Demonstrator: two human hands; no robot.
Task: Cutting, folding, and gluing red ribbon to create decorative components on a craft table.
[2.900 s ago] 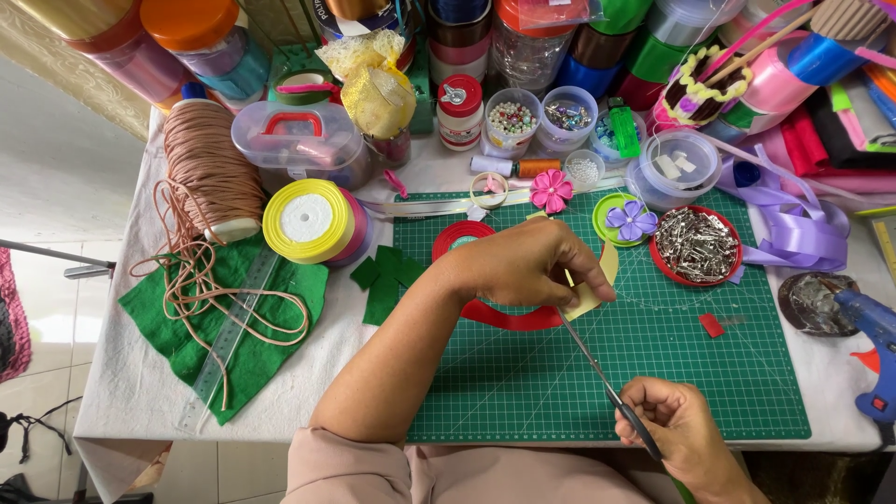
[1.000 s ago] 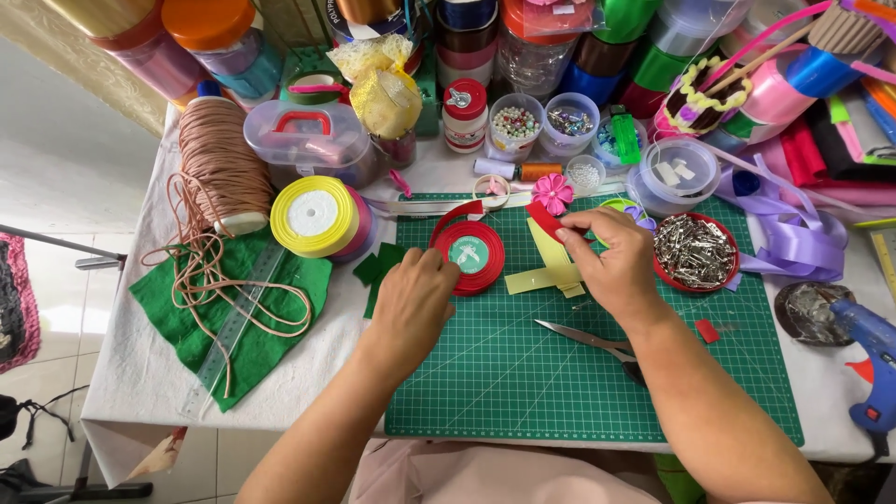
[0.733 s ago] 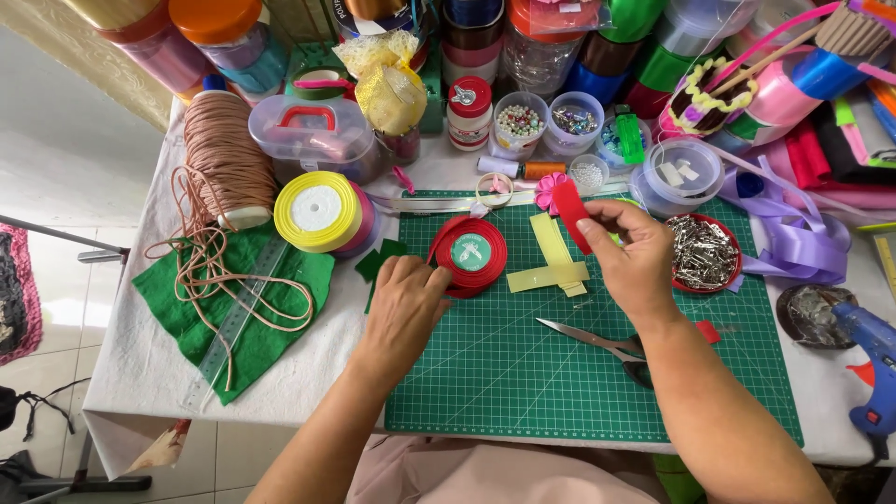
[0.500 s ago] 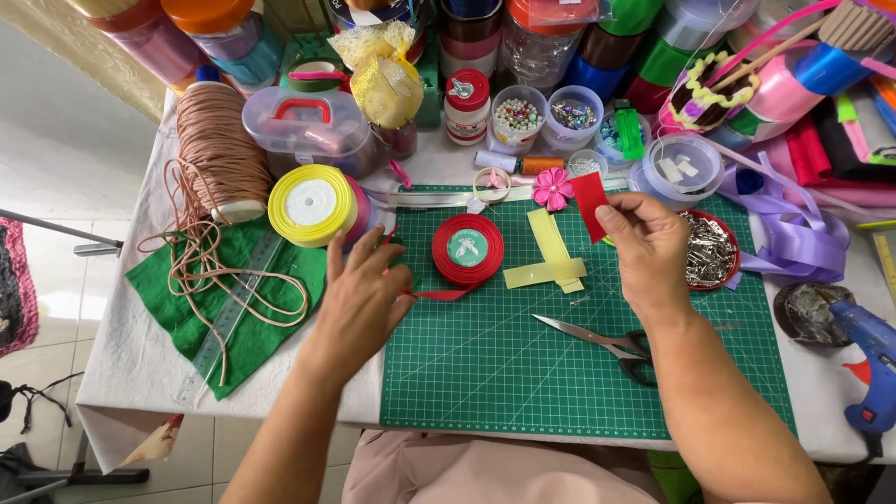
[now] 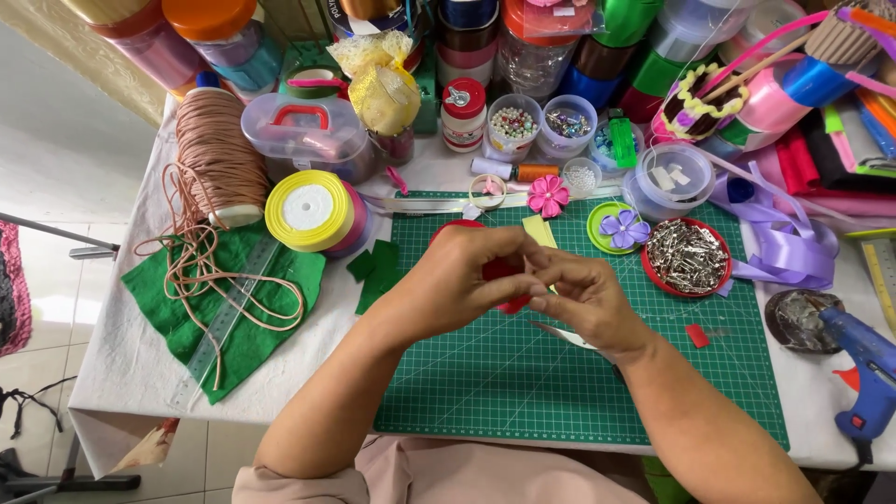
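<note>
Both hands met over the mat; left hand and right hand pinched a red piece between fingertips. Hands hid the red spool; scissors lay beneath. Clip dish sat at 2 o'clock, yellow spool at 10.

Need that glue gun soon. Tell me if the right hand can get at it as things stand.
Probably yes: the blue glue gun lies uncovered on the right hand's side, but that hand pinches a red ribbon piece with the left hand.
</note>
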